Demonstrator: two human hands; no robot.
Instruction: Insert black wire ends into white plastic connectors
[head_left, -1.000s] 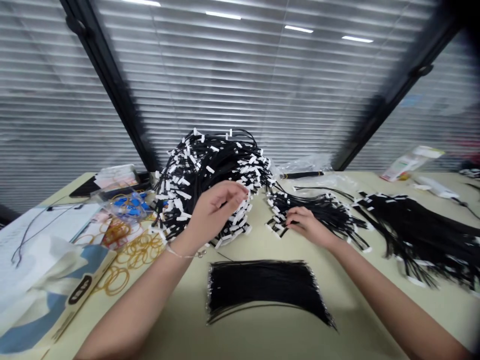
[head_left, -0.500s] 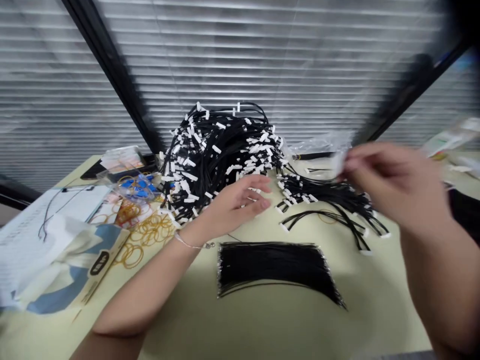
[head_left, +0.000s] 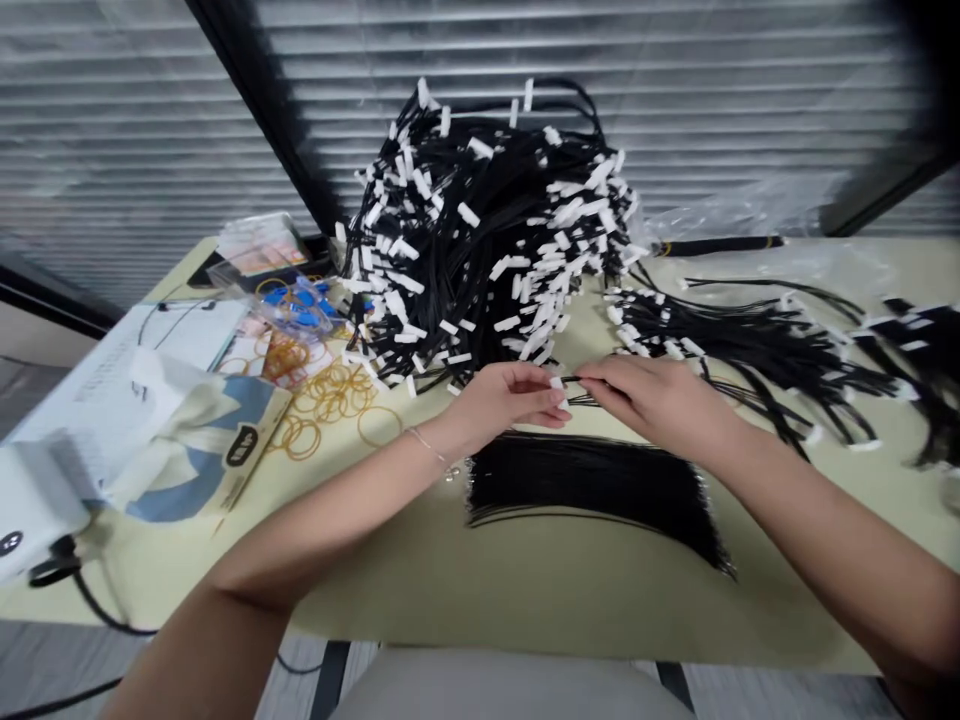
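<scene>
My left hand (head_left: 517, 397) is closed, thumb and fingertips pinching a small white connector (head_left: 557, 388). Black wires run from that connector to my right hand (head_left: 656, 400), whose fingers are closed around them. Both hands are close together, above a flat, neatly aligned bundle of loose black wires (head_left: 585, 480) lying on the table. Behind them rises a big heap of black cables (head_left: 487, 190) with white connectors on their ends. Further cables with white connectors (head_left: 757, 340) lie in a bunch to the right of the heap.
Yellow rubber bands (head_left: 337, 390) are scattered at the left, near a bag of blue parts (head_left: 296, 300). A blue and cream tissue pack (head_left: 202, 450), papers (head_left: 180, 335) and a white device with a cable (head_left: 34, 510) occupy the left side. Blinds (head_left: 675, 90) stand behind the table.
My right hand has come down from the upper right to beside my left hand. My left fingers, apart before, now pinch the connector. The view has tilted downward.
</scene>
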